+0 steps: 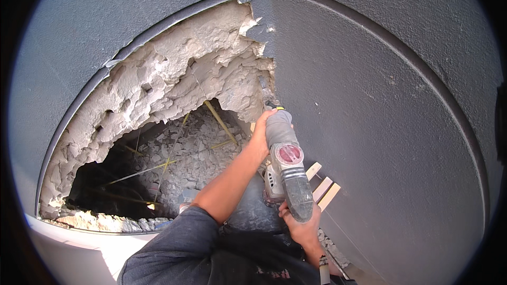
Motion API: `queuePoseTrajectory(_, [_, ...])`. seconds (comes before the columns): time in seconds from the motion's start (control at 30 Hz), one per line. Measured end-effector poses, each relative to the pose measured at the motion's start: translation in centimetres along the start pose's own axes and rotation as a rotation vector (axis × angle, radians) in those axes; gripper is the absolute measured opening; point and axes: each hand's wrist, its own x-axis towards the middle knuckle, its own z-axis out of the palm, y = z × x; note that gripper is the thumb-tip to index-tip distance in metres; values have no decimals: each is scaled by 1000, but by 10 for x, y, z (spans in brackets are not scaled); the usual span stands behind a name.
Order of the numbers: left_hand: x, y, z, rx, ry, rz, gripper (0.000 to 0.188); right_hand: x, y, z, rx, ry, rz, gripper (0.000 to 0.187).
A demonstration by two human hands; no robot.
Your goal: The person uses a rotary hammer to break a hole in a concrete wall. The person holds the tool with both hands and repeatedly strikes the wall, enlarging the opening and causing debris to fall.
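A dusty grey rotary hammer (296, 179) with a round red dial on its housing is held in both hands, its front end pointing up and away from me. My left hand (262, 132) is wrapped round the front part, just behind the chuck. At the rear, my right hand (303, 227) is closed on the handle, partly hidden by the housing. The front tip meets the rough broken edge of the pale masonry (227, 74), beside the grey coated wall (359, 105). Dust and the tool's own body make the bit hard to see.
A jagged hole opens on the left, with rubble (185, 148) and yellowish rods (221, 121) inside. Several wooden pieces (322, 190) stand at the right wall. A dark curved moulding (422, 68) arches over both walls. A pale ledge (79, 235) lies at lower left.
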Motion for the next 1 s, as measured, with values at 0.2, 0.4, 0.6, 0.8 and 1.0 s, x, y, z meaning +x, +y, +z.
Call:
queuePoseTrajectory(0.2, [-17, 2, -12, -43, -37, -28, 57, -9, 6, -17, -43, -106, -34, 21])
queuePoseTrajectory(0.4, [60, 42, -35, -53, -7, 2, 58, 66, 25, 13, -87, -68, -124, 19])
queuePoseTrajectory(0.6, [121, 63, -35, -8, 3, 7, 57, 133, 55, 13, -30, -73, -141, 19])
queuePoseTrajectory(0.8, [178, 63, -34, 60, 30, 41, 57, 185, 101, -6, 45, -37, -74, 19])
queuePoseTrajectory(1.0, [210, 73, -10, 60, 33, 17, 57, 216, 97, -15, -44, -31, -156, 20])
